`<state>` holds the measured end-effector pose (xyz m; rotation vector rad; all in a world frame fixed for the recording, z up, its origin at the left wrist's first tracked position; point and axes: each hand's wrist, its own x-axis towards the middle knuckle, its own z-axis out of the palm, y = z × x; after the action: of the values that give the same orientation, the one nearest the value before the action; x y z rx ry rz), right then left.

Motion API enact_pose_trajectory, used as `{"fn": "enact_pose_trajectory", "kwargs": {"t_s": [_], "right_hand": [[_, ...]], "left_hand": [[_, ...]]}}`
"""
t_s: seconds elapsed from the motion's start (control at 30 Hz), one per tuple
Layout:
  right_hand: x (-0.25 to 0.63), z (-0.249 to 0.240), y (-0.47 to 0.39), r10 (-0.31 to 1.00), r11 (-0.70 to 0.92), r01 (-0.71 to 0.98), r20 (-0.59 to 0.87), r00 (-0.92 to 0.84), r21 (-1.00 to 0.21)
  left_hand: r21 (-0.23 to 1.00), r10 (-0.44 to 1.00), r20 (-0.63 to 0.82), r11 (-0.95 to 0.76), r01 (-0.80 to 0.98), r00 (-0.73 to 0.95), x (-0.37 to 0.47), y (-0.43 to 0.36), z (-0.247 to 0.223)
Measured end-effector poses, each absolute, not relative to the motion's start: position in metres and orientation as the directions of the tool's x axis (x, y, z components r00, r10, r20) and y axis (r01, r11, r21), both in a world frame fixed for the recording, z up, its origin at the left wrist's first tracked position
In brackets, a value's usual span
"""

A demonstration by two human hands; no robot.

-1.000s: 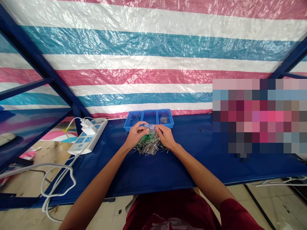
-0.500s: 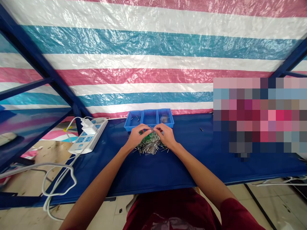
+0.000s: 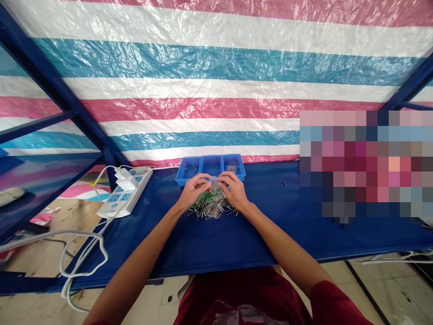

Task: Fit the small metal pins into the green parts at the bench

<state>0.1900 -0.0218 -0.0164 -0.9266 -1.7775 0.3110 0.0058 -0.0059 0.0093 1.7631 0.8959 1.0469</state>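
My left hand (image 3: 194,192) and my right hand (image 3: 233,188) meet over a pile of thin metal pins (image 3: 204,208) on the blue table. Between their fingertips is a small clear plastic bag (image 3: 214,181), pinched from both sides. What the bag contains is too small to make out. Green pieces and more clear plastic lie among the metal pins, partly covered by my hands. Just behind my hands stands a blue tray (image 3: 178,175) with three compartments. A few pins lie in its left compartment, and clear plastic bags (image 3: 231,167) sit in the right one.
A white power strip (image 3: 117,209) with a plugged-in adapter (image 3: 126,179) lies to the left, its white cables (image 3: 104,253) looping over the table edge. One dark pin (image 3: 284,183) lies apart on the right. A blue frame and a striped sheet (image 3: 216,106) stand behind; the far right is pixelated.
The fingers of both hands have shifted slightly on the clear bag, and more of it shows between them. The pile and the tray stay where they were.
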Motion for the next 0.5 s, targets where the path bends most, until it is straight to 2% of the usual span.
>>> {"fn": "enact_pose_trajectory", "kwargs": {"t_s": [0.2, 0.37, 0.5], "right_hand": [[0.1884, -0.0182, -0.0218, 0.751, 0.626, 0.460, 0.646, -0.138, -0.629], [0.1885, -0.0185, -0.0240, 0.765, 0.616, 0.427, 0.632, -0.123, -0.662], [0.1903, -0.0150, -0.0257, 0.712, 0.686, 0.390, 0.677, -0.186, -0.615]], "left_hand": [[0.750, 0.822, 0.454, -0.561, 0.349, 0.345, 0.0050, -0.0049, 0.0090], [0.866, 0.888, 0.349, -0.427, 0.259, 0.299, 0.0068, -0.0062, 0.0053], [0.931, 0.911, 0.299, -0.343, 0.121, 0.283, 0.0063, -0.0041, 0.0045]]}}
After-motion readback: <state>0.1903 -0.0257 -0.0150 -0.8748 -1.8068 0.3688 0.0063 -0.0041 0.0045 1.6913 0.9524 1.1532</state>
